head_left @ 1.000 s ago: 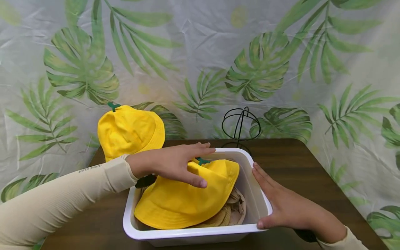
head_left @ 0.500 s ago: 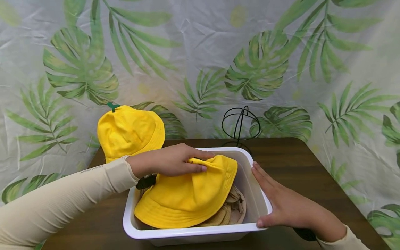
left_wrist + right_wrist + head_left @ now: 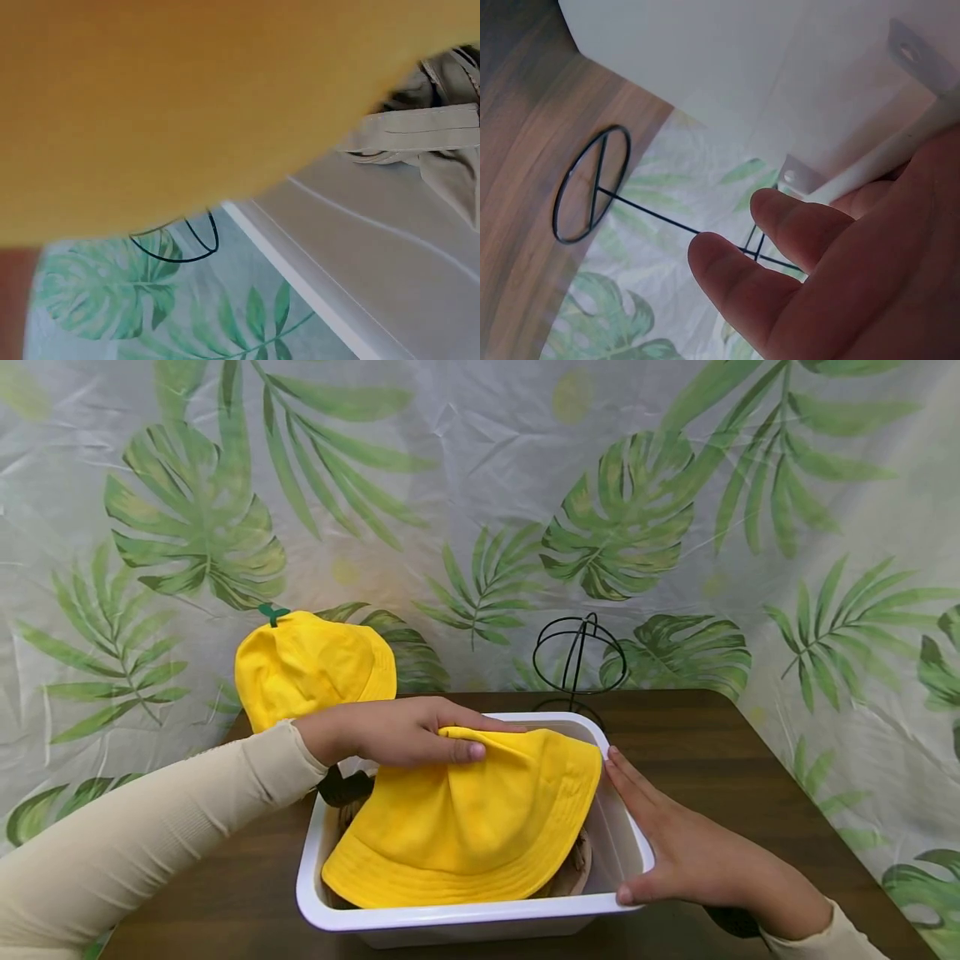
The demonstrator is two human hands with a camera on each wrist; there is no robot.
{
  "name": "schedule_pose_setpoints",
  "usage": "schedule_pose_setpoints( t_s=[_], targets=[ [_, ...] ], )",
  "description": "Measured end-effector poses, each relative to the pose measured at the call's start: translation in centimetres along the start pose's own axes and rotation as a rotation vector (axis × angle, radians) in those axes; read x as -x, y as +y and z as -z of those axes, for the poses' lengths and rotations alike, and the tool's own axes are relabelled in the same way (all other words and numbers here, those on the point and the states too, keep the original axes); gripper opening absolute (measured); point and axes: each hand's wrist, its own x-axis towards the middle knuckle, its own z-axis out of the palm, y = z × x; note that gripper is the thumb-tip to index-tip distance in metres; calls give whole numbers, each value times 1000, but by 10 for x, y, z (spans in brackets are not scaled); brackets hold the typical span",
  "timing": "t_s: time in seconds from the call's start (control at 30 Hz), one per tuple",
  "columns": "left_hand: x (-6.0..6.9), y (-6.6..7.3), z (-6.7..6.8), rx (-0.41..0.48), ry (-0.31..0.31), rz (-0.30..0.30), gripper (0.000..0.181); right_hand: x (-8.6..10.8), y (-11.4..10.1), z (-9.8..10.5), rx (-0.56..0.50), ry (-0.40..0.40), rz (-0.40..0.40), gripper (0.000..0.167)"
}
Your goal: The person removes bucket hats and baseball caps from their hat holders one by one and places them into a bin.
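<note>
My left hand (image 3: 405, 731) pinches the crown of a yellow bucket hat (image 3: 487, 835), thumb outside; its other fingers are mostly hidden behind the fabric. The hat is tilted, brim toward me, partly inside a white plastic bin (image 3: 480, 912). In the left wrist view the yellow fabric (image 3: 187, 105) fills the upper part, blurred. At the bin's right side my right hand (image 3: 682, 852) holds the rim, thumb at the near corner. Two fingers (image 3: 735, 277) stretch along the bin's outer wall in the right wrist view. Beige cloth items (image 3: 435, 131) lie under the hat.
Behind my left forearm sits another yellow hat (image 3: 307, 672) with a green sprout on top. A black wire stand (image 3: 577, 656) rises behind the bin on the dark wooden table (image 3: 720, 760). A leaf-print curtain (image 3: 480, 485) hangs at the back.
My left hand went from spread over the hat to pinching its crown, and the hat's right side has lifted and spread rightward. The right hand stays on the bin.
</note>
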Motion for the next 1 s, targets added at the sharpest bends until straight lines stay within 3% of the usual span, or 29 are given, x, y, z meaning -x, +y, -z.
schedule_pose_setpoints(
  t_s=[0.27,0.53,0.7,0.77,0.83,1.0],
  targets=[
    [-11,8,8,111,-79,-105,50,-4,2,-1,-49,15,22,128],
    [-12,31,29,159,-31,-155,51,-4,5,-3,-152,27,55,115],
    [-11,35,30,255,-41,-169,59,-4,2,-1,-284,-3,26,91],
    [-12,31,28,306,-62,-154,60,-3,0,-1,-315,-14,0,81],
    [-14,23,24,278,-86,-120,57,-2,-1,0,-280,-16,-7,90],
    [-20,-7,16,1,-120,90,49,1,1,0,-50,-3,-1,120]
  ],
)
